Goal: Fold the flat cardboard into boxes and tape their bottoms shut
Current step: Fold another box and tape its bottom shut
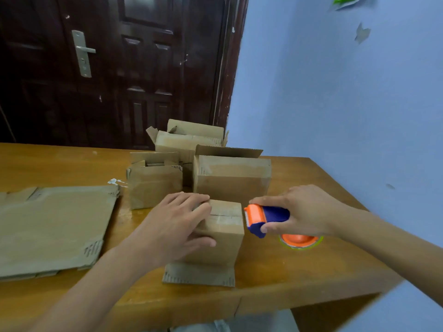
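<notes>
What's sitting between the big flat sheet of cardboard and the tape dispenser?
In the head view, the small cardboard box stands between the flat cardboard and the tape dispenser, with the left hand gripping it.

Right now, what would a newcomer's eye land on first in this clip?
The orange-and-blue tape dispenser in the right hand, poised at the seam of the small box that the left hand steadies at the table's near edge. Behind stand three folded boxes; flat cardboard lies left.
</notes>
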